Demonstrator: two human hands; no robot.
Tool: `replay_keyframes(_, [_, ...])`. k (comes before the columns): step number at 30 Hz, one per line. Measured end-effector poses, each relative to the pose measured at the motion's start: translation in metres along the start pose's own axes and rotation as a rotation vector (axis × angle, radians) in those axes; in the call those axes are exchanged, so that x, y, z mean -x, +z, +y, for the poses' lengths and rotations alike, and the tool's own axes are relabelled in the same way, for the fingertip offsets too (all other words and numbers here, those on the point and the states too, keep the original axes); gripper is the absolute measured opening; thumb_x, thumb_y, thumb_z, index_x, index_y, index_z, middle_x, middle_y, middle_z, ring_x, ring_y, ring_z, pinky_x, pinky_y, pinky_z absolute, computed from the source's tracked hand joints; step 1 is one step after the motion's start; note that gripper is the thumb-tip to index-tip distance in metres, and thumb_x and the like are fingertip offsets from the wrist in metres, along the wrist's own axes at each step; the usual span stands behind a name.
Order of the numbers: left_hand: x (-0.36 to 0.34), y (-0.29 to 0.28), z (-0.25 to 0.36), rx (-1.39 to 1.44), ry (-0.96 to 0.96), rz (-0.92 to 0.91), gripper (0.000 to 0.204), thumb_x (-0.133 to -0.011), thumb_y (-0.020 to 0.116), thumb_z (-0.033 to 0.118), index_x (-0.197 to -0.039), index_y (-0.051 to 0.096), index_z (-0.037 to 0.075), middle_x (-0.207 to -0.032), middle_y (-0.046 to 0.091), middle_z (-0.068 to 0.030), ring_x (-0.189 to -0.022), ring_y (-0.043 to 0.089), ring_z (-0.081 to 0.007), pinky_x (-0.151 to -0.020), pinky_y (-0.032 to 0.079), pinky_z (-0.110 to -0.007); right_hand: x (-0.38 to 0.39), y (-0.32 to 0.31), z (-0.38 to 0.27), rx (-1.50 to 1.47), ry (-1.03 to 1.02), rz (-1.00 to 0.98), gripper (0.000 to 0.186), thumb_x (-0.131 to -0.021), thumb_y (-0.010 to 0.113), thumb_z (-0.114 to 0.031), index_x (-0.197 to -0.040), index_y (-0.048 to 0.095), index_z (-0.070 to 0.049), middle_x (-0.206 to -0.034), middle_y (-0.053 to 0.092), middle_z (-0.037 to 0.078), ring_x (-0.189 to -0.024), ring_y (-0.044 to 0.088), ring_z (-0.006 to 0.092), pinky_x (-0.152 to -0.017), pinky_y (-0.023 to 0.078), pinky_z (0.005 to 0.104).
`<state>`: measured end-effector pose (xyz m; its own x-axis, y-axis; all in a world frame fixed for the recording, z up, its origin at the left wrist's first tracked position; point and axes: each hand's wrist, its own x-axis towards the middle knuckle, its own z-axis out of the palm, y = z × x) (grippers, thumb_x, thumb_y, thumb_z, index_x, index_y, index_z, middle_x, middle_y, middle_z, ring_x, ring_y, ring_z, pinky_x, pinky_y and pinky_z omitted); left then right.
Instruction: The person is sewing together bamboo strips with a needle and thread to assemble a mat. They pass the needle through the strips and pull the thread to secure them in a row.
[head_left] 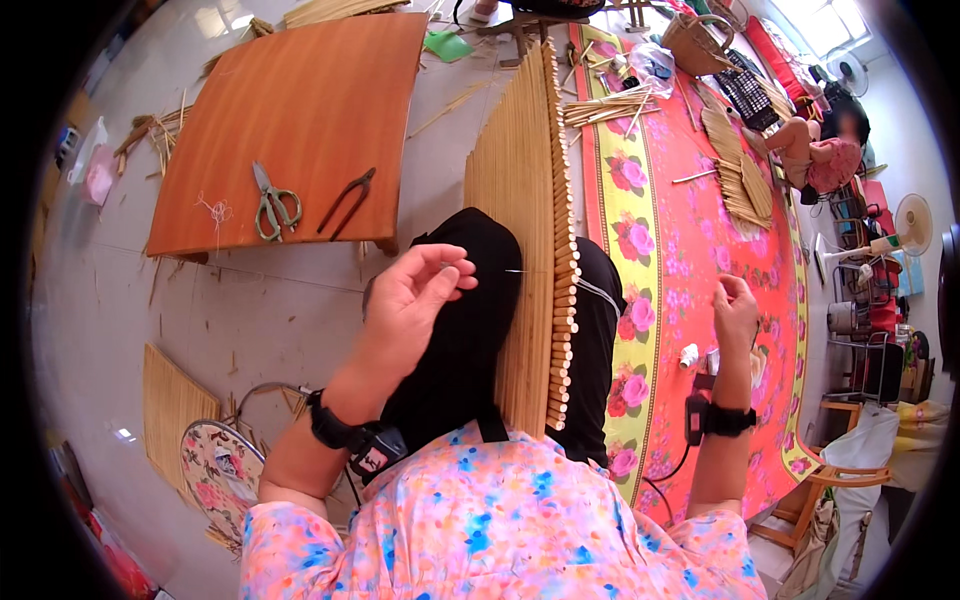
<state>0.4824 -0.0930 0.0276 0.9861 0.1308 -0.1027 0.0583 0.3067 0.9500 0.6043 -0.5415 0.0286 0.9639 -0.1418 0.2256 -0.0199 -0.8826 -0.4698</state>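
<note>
A long panel of pale thin sticks with round rod ends along one side (522, 350) stands between my black-clad legs. A fine needle or thread (515, 270) shows across it, and a grey cord (595, 293) loops beside the rod ends. My left hand (405, 310) is left of the panel, above my leg, with fingers curled toward the thumb; whatever they hold is too small to make out. Out to the right, over the floral cloth, my right hand (733, 312) has thumb and fingers closed together, their contents also unclear.
An orange board table (340, 95) bears green scissors (280, 210), pliers (345, 205) and loose string. A red-and-yellow floral cloth (655, 400) holds bundles of sticks (610, 110) and a basket (690, 45). Another person (835, 165) sits at right near fans. A round floral stool (220, 470) is lower left.
</note>
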Motion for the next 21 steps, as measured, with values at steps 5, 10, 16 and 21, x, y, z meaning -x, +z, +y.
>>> replay_keyframes(5, [-0.001,0.045,-0.039,-0.006,0.081,0.013,0.024,-0.095,0.058,0.010,-0.118,0.060,0.000,-0.103,0.067,-0.0047,-0.093,0.064,-0.0118,-0.081,0.050,-0.024,0.066,0.010,-0.193,-0.582,0.099,-0.568,0.018,-0.091,0.060,-0.013,-0.098,0.067,0.002,-0.076,0.069,0.007,-0.062,0.062,0.0100,-0.054,0.048,0.0224])
replay_keyframes(10, [-0.015,0.082,-0.067,0.066,0.222,0.138,0.017,-0.093,0.062,0.007,-0.108,0.066,-0.001,-0.093,0.063,-0.0017,-0.082,0.058,-0.0070,-0.076,0.046,-0.020,0.083,0.042,-0.230,-0.280,-0.088,-0.497,0.036,-0.080,0.070,-0.029,-0.094,0.064,0.004,-0.073,0.067,0.015,-0.064,0.067,0.0233,-0.061,0.052,0.0347])
replay_keyframes(16, [-0.024,0.095,-0.077,-0.121,0.419,0.273,0.008,-0.091,0.064,0.007,-0.091,0.065,-0.002,-0.080,0.060,-0.0027,-0.074,0.055,-0.0082,-0.067,0.045,-0.022,0.087,0.052,-0.235,-0.099,-0.155,-0.380,0.036,-0.076,0.073,-0.028,-0.091,0.060,0.003,-0.066,0.064,0.017,-0.065,0.066,0.0336,-0.061,0.052,0.0397])
replay_keyframes(21, [-0.025,0.092,-0.071,-0.267,0.553,0.293,0.010,-0.091,0.065,0.009,-0.087,0.064,-0.001,-0.072,0.058,-0.0031,-0.066,0.053,-0.0094,-0.060,0.043,-0.024,0.089,0.057,-0.226,-0.183,-0.100,-0.354,0.030,-0.075,0.074,-0.023,-0.085,0.061,0.002,-0.069,0.065,0.018,-0.066,0.066,0.0339,-0.061,0.052,0.0406])
